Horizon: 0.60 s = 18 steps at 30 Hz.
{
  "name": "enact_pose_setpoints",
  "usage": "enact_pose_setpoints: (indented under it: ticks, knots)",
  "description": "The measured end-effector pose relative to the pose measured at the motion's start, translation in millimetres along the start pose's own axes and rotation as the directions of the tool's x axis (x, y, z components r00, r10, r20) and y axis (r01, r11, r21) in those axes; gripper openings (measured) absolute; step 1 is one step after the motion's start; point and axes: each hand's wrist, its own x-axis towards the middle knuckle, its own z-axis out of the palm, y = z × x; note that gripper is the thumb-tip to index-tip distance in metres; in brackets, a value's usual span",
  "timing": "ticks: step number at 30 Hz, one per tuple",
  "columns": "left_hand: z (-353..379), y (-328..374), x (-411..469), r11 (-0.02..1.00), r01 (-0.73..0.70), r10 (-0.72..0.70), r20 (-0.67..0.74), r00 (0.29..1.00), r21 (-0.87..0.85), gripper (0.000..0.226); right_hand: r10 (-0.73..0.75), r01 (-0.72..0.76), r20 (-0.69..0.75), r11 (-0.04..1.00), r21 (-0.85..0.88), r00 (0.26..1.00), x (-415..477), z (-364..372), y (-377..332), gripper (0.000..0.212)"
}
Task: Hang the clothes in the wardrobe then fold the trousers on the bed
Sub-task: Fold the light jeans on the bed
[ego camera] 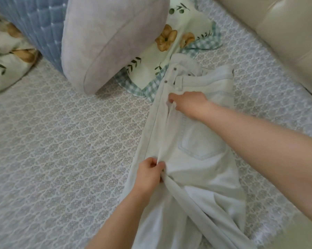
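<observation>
Two bare hands gripped pale trousers [202, 141] laid out on a grey-patterned bed [61, 141]. The left hand [149, 174], reaching in from the lower edge of the view, had its grip clamped on a raised fold of cloth around the seat, with thumb and fingers pinched over the fabric. The right hand [188, 103], coming in from the right, had its grip closed on another pinch of cloth just below the waistband, its fingers curled into the fabric. Between the two hands the cloth stood up in a ridge running along the garment.

The trousers lay lengthwise away from the person, with the waistband at the far end. A pocket [200, 142] faced up beside the right forearm, and the legs trailed out of the bottom of the view. The waistband overlapped the edge of a floral pillow [180, 42] with green check trim. A lilac pillow [106, 42] leaned over that one, with a blue quilted cushion [34, 20] just behind it. A cream padded headboard [277, 33] filled the upper right corner.
</observation>
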Motion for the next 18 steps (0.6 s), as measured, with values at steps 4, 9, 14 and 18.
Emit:
enact_pose_setpoints:
  ticks: [4, 9, 14, 18]
  knots:
    - [6.5, -2.9, 2.9, 0.997, -0.024, 0.02, -0.057, 0.998, -0.076, 0.019, -0.07, 0.064, -0.119, 0.996, -0.058, 0.99, 5.5, -4.1, 4.3, 0.022]
    - [5.7, 13.5, 3.3, 0.983, -0.143, 0.122, -0.167, 0.978, -0.116, 0.026, -0.052, 0.058, -0.382, 0.998, 0.005, 0.923, 7.3, -17.4, 11.0, 0.023]
    - [-13.0, 62.5, 17.7, 0.958, -0.261, 0.219, -0.29, 0.932, -0.117, 0.03, 0.068, -0.064, -0.62, 0.998, 0.029, 0.782, 27.2, -48.4, 8.1, 0.019]
    - [-36.9, 83.4, 43.9, 0.991, -0.123, 0.109, -0.217, 0.97, -0.052, 0.023, 0.134, -0.135, -0.507, 0.99, 0.035, 0.851, 53.0, -56.3, 4.0, 0.031]
